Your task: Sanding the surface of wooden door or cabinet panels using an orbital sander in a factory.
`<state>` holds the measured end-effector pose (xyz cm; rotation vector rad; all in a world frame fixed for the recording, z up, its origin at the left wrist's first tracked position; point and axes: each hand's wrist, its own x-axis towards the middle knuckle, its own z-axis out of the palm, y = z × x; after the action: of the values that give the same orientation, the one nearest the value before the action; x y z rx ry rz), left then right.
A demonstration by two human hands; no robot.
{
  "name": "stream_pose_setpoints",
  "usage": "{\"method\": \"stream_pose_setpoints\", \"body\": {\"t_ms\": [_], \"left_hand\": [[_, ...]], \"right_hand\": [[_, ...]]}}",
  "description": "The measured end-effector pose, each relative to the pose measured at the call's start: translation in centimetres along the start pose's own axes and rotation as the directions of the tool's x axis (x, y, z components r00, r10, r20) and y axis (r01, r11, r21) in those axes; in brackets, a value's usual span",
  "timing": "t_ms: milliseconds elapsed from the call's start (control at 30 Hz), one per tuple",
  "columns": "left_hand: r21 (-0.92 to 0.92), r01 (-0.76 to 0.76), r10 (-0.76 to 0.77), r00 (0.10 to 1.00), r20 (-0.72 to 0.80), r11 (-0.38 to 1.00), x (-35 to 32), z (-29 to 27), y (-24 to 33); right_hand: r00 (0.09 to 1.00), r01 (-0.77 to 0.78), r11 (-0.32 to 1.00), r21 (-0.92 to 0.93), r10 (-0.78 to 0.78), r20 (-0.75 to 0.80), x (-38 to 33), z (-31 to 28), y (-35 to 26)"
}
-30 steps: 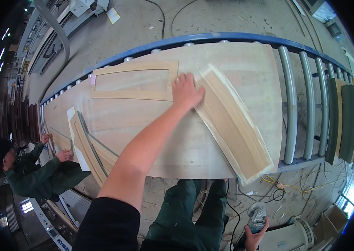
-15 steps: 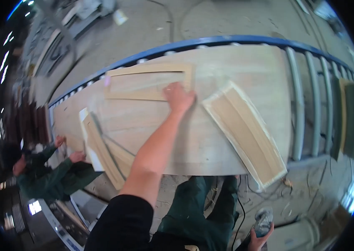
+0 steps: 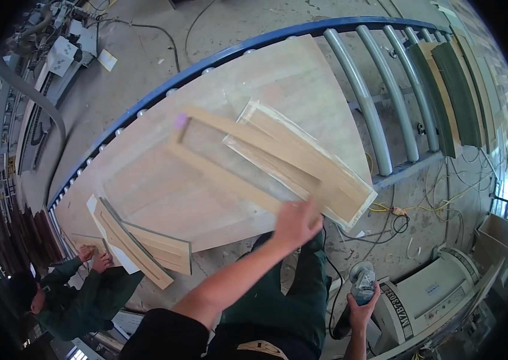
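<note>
An open rectangular wooden frame (image 3: 224, 177), blurred by motion and with a pinkish patch at its far corner, slants across the table. My left hand (image 3: 299, 223) is closed on its near end, above the table's front edge. Beneath the frame's right part lies a raised-centre wooden panel (image 3: 341, 192) with whitish edges; the frame partly covers it. Low on the right, away from the table, my right hand (image 3: 363, 307) grips what looks like a hand-held sander (image 3: 363, 285), with a greyish round head and a bluish body.
A pale board (image 3: 152, 174) covers the roller table, whose bare rollers (image 3: 359, 96) show at right. Green-edged panels (image 3: 446, 96) stack beyond them. More wooden pieces (image 3: 131, 243) lie near left, beside a co-worker (image 3: 65, 294) handling a panel. Cables (image 3: 398, 223) and a grey machine (image 3: 428, 294) occupy the right floor.
My left hand has drawn the frame toward me and rightward, turning it so it overlaps the whitish-edged panel. My view has turned too. The right hand keeps its hold on the sander.
</note>
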<state>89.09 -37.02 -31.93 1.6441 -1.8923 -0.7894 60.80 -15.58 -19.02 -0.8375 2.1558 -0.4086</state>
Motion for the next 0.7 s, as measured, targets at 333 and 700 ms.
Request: {"method": "stream_pose_setpoints", "body": {"t_ms": [333,700], "left_hand": [[0.034,-0.129,0.115,0.956,0.271,0.991,-3.0,14.6,7.0],[0.071,-0.277,0.255,0.940,0.225,0.958,10.0,10.7,2.1]], "right_hand": [[0.991,-0.102,0.990,0.100,0.110,-0.078,-1.9,-0.5,4.9],[0.974,-0.140,0.970,0.200,0.171,-0.146,-2.6,-2.6,9.2]]}}
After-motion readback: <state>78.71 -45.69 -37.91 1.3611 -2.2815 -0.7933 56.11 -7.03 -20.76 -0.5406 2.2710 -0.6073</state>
